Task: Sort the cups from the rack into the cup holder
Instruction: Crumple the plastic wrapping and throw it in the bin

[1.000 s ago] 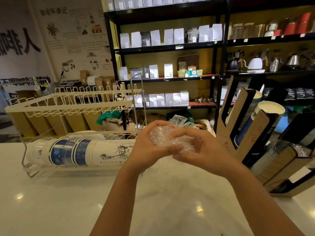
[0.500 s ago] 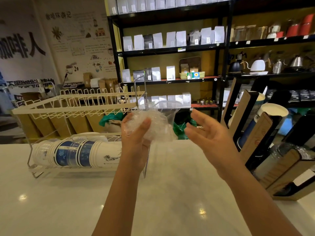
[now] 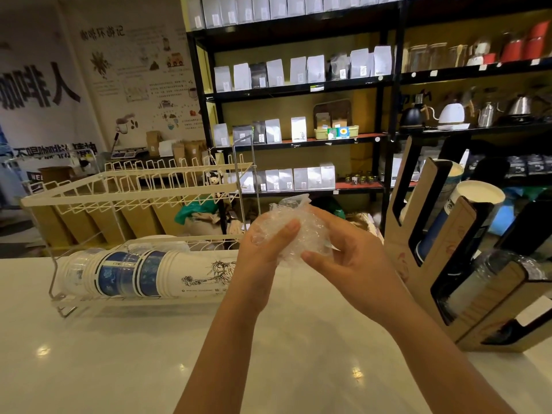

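Crumpled clear plastic wrap (image 3: 294,227), wrinkled and glossy, bunched into a loose ball between both hands above the white counter (image 3: 119,354). Left hand (image 3: 265,240) curled around the wad's left side, thumb pressed across its front. Right hand (image 3: 343,252) cupped against the right side, fingers wrapped behind, thumb low at the front edge. A ragged tuft of film poking up above the fingers.

Left of the hands, a cream wire rack (image 3: 134,186), two tiers of thin coated rods, the upper tier a row of small upright loops. On the lower tier, lying on its side, a long nested sleeve of cups (image 3: 143,273): smooth white paper walls, blue printed bands, a fine line drawing of a statue near the right end, and ribbed clear plastic cups at the left end and over the blue bands.

Right of the hands, a slanted cup holder (image 3: 442,243) of flat brown board with tall dark slots. Inside the slots, leaning stacks: white-rimmed paper cups with dark blue sides (image 3: 475,195) near the top, a stack of clear plastic cups (image 3: 484,279) lower down. Holder and rack well apart, the hands between them.
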